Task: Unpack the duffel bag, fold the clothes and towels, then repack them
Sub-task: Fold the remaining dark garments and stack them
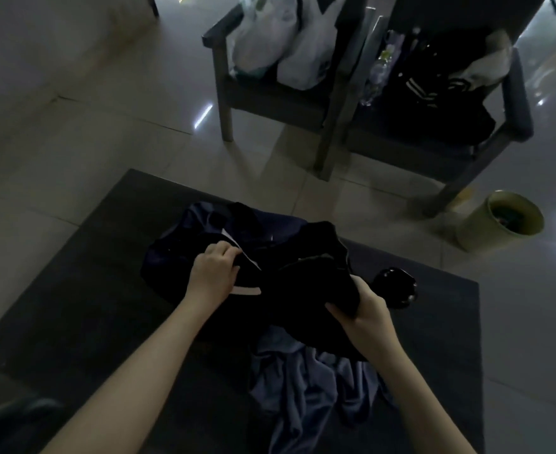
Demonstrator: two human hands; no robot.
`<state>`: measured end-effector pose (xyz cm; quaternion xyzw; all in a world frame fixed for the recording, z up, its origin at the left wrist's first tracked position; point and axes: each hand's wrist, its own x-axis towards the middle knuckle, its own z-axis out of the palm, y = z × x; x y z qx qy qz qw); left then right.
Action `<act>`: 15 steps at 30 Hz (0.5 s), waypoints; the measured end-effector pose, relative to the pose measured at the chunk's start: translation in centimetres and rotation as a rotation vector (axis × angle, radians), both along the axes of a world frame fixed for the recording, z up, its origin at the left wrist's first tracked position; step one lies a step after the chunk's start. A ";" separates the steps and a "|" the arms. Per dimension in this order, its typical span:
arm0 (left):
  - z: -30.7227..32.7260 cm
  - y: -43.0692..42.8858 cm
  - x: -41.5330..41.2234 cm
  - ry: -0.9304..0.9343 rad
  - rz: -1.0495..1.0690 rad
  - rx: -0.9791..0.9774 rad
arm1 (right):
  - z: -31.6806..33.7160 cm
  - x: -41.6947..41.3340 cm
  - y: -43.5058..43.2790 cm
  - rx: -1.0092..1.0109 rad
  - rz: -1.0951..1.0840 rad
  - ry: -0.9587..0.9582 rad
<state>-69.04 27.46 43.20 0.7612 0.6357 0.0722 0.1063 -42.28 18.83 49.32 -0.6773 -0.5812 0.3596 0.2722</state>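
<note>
Black cloth fills the middle of the frame: a garment [306,276] bunched over the mouth of the navy bag [184,244], which sits on the dark table [89,306] just above centre. The right hand [365,317], right of centre, has fingers and thumb curled round a fold at the garment's near end, a full-hand grip. The left hand [212,271], left of centre, has its fingers bent onto the bag's rim beside a pale strip of trim. It seems to pinch the rim, though the dim light hides the fingertips. A grey cloth [306,378] lies crumpled on the table at lower centre, touching the bag's near side. A round black thing [397,286] sits just right of the right hand; what it is I cannot tell.

The garment looks soft, light and limp. It will likely sag from wherever it is held and may drag or snag on the bag's rim. A handful grip should serve for lifting it out, but for folding it wants holding by two corners so it hangs flat. The bag looks soft too and may lift with the cloth, so holding its rim down makes sense. The grey cloth should handle the same way. Nothing here looks fragile or slippery.
</note>
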 end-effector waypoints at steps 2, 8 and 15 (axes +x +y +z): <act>0.0 2.7 -1.5 0.134 -0.079 0.003 | -0.1 -2.0 1.7 0.012 0.046 -0.025; -1.7 9.1 -3.4 0.471 -0.267 -0.146 | -1.3 -5.0 5.0 -0.003 0.120 -0.116; -1.1 12.7 -4.2 0.297 -0.317 -0.221 | -1.6 -4.9 6.7 -0.001 0.236 -0.156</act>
